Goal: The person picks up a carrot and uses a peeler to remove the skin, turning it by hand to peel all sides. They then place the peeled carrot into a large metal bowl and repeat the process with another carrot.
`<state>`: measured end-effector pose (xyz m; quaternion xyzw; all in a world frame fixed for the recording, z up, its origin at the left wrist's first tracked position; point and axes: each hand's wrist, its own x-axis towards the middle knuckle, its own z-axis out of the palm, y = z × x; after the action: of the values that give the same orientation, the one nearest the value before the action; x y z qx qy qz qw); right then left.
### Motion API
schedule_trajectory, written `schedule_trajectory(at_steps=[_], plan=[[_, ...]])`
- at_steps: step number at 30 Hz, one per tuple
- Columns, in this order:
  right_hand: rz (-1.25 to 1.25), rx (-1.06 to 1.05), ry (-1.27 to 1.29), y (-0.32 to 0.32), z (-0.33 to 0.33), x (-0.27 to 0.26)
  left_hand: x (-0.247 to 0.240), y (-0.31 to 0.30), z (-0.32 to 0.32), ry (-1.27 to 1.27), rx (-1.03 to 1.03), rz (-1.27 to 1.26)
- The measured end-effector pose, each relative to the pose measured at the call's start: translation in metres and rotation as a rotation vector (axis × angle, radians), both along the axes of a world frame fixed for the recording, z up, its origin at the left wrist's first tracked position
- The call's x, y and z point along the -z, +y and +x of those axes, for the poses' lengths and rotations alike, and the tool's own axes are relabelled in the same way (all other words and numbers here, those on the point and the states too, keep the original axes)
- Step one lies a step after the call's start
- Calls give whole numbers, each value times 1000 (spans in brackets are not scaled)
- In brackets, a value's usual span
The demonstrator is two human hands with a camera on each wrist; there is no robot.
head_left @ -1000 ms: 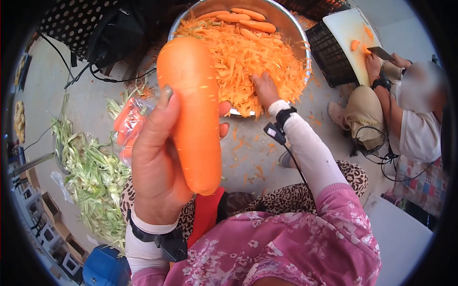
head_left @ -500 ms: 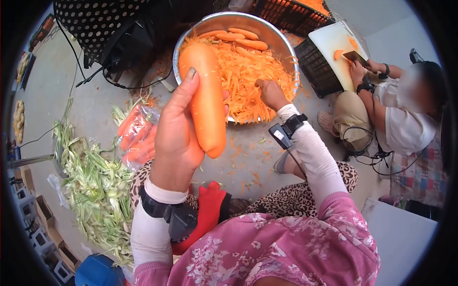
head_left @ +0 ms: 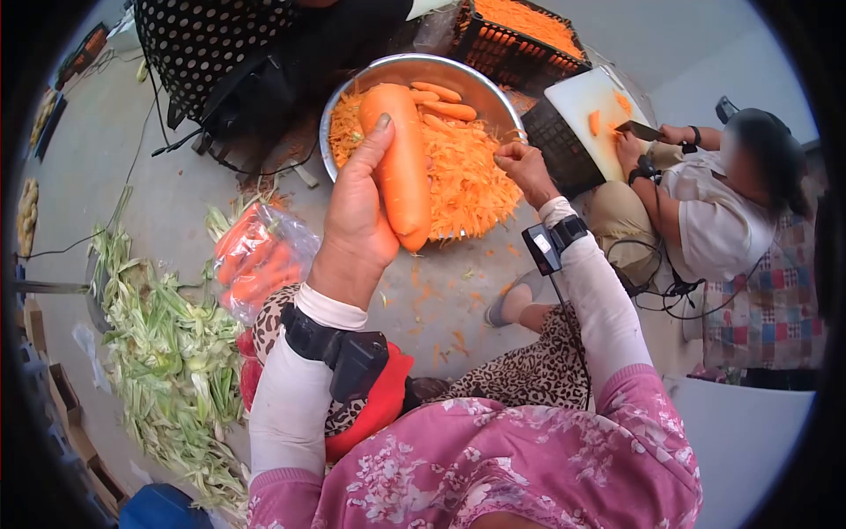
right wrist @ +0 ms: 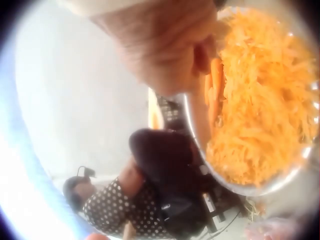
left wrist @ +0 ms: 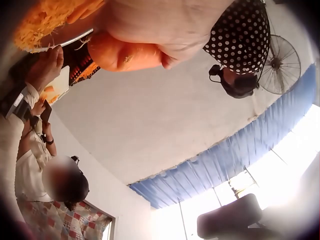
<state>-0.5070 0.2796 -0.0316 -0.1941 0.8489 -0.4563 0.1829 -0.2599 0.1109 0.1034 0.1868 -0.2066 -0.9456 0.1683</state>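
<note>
My left hand (head_left: 357, 207) grips a thick, smooth orange carrot (head_left: 401, 167), thumb along its near side and fingers wrapped behind. It is held upright above the floor, overlapping the near left rim of a metal basin (head_left: 520, 132). Shredded carrot (head_left: 471, 172) is heaped in the basin, and several whole carrots (head_left: 449, 110) lie at its far side. In the left wrist view the carrot's end (left wrist: 125, 52) juts past the hand. My right hand (head_left: 529, 174) is at the basin's right rim, fingers curled with tips together; nothing shows between them.
A plastic bag of carrots (head_left: 260, 264) lies at left beside a pile of green husks (head_left: 167, 353). Black crates (head_left: 520, 40) stand behind. At right a person (head_left: 723, 194) cuts carrot with a knife (head_left: 639, 130) on a white board (head_left: 586, 93).
The right hand has lifted out of the shredded carrot and moved right to the rim, its fingers drawn together. The left hand still grips the carrot, now farther from the camera.
</note>
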Motion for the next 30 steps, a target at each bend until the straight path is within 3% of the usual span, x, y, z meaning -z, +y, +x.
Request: schedule_trajectory(at_steps=[1,4,7,9,11,15,17,23,26,30], plan=[[-3,7,9,2,0,-9,-8,4,0,46,18,17],[-30,-279,6,3,10,-32,4,7,-10,73,36,-23],[-140,-335,-152,1,45,-70,14,14,-24,72,46,-77],[-41,-371,-172,5,59,-90,10,20,-29,82,61,-75],[-486,-402,-864,4,77,-92,4,28,-33,116,145,-10],[-627,-438,-896,-6,103,-97,10,38,-40,78,156,-153],[-618,-399,-910,-11,103,-98,10,38,-44,54,51,-319],[-606,-453,-795,-12,107,-107,14,42,-46,82,159,-503],[-467,-426,-592,-5,104,-112,12,45,-43,90,214,-497],[-385,-477,-540,8,92,-117,16,43,-40,140,301,-374]])
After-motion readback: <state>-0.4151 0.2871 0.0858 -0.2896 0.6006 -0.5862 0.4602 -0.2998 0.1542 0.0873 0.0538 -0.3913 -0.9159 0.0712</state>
